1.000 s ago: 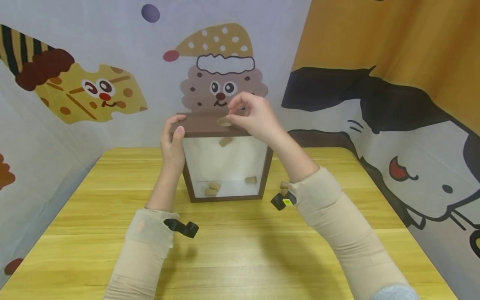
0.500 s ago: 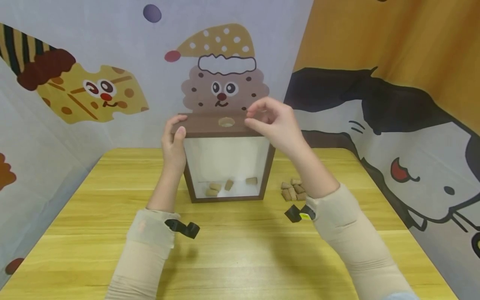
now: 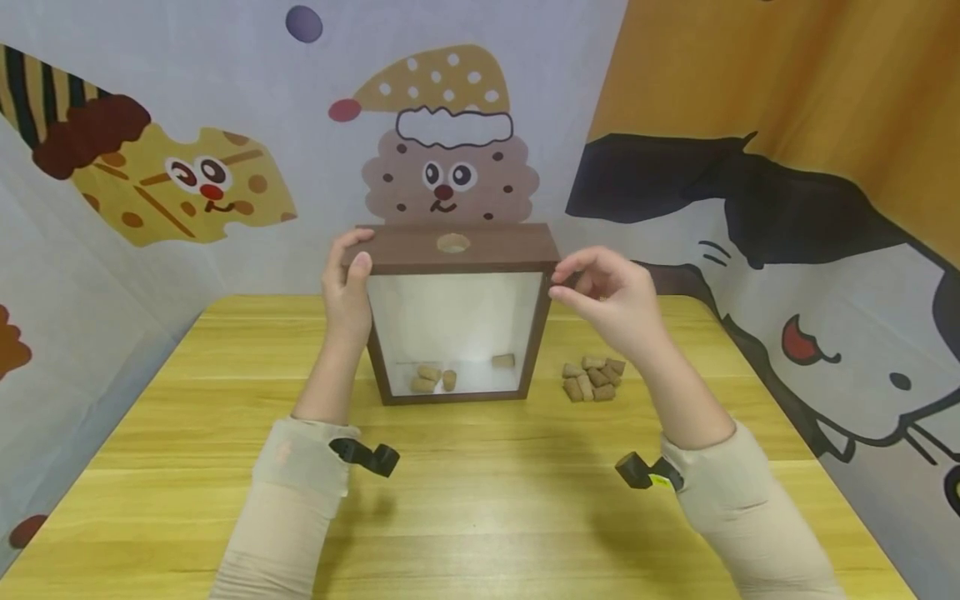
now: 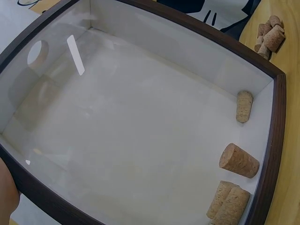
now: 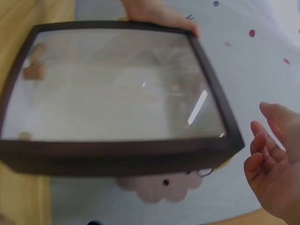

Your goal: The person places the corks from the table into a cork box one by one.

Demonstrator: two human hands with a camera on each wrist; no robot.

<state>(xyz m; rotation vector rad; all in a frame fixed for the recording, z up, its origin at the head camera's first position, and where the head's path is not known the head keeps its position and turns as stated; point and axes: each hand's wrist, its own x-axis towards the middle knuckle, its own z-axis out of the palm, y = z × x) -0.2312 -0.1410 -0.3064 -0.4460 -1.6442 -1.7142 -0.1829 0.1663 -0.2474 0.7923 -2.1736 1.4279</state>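
A brown-framed shadow box [image 3: 405,258] stands upright, with a clear front and a round hole [image 3: 453,243] in its top. Several corks lie at the bottom inside; one cork [image 4: 239,161] rests on its side near a touching pair [image 4: 228,204]. My left hand [image 3: 347,296] grips the box's upper left corner, fingers over the top and thumb at the front edge. Off the upper right corner is my right hand [image 3: 611,296], fingers loosely curled with nothing between them. The right wrist view also shows that hand [image 5: 276,159] apart from the frame.
A small pile of corks [image 3: 592,380] lies on the wood-grain table [image 3: 465,500], right of the box. Behind it hangs a cartoon-printed cloth [image 3: 247,75]. Each wrist carries a small black camera, such as the left one [image 3: 367,456].
A cork has fallen through the hole and come to rest at the box bottom. My right hand has moved from above the hole to the right and down. The left hand stays put.
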